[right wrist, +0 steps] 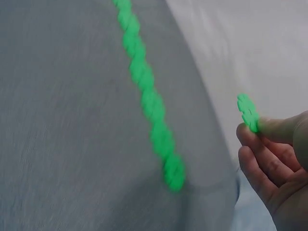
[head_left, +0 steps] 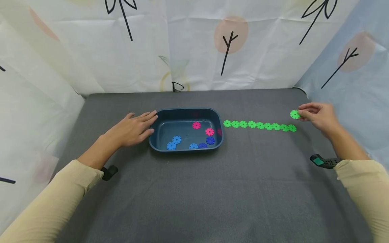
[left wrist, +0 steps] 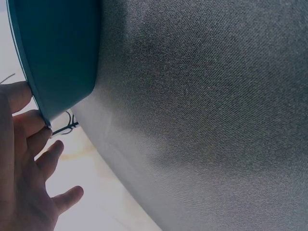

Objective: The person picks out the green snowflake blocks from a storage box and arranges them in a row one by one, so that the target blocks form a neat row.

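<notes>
In the head view my right hand (head_left: 320,116) pinches a green notched plastic disc (head_left: 294,114) between thumb and fingertips, held above the table. The right wrist view shows that green disc (right wrist: 248,113) nearly edge-on. Below and to its left, several green discs (head_left: 259,125) lie in a row running right from the tray. My left hand (head_left: 136,130) rests on the left rim of a dark blue tray (head_left: 186,151), its fingers extended. Two pink discs (head_left: 196,125) lie inside the tray, along with light blue discs (head_left: 171,145) and dark blue discs (head_left: 210,140).
A grey cloth covers the table (head_left: 194,195). Patterned white curtains (head_left: 194,44) stand behind it and at the sides. Each wrist wears a dark device, such as the right wrist device (head_left: 325,161).
</notes>
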### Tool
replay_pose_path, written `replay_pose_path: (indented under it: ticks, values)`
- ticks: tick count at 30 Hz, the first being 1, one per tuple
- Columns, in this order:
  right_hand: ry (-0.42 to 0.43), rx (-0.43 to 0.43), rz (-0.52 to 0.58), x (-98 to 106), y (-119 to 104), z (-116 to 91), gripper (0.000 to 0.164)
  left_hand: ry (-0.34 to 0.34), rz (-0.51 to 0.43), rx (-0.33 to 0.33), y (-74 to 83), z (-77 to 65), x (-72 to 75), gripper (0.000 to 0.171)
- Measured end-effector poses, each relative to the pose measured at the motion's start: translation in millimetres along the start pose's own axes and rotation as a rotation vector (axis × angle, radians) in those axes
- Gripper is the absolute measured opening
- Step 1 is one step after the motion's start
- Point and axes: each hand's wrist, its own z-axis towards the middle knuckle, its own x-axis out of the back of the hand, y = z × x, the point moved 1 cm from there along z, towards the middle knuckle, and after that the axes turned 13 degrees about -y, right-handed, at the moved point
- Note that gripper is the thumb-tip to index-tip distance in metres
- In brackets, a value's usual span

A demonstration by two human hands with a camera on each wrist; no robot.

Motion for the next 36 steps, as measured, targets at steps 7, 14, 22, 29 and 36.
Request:
replay_pose_path:
  ticks: [7, 14, 22, 29, 36]
  values:
    - [0.038, -0.067, 0.005, 7.3, 45.2, -4.5, 0.011, -0.010, -0.009, 0.010, -0.4, 1.4, 0.1, 0.059]
    - [0.024, -0.170, -0.010, 10.5, 71.6, -9.1, 0.021, -0.009, -0.005, 0.007, 0.0, 2.5, 0.1, 0.060]
    - [0.034, -0.191, -0.018, 9.3, 80.1, -7.9, 0.022, -0.013, -0.013, 0.020, 0.2, 2.1, 1.1, 0.060]
    - [0.044, -0.164, 0.063, 7.0, 82.0, -8.7, 0.005, -0.024, -0.012, 0.021, 0.0, 3.4, 0.5, 0.060]
    - [0.031, -0.185, 0.006, 3.8, 79.7, -11.1, 0.025, -0.020, -0.017, 0.022, -1.2, 4.6, -1.1, 0.060]
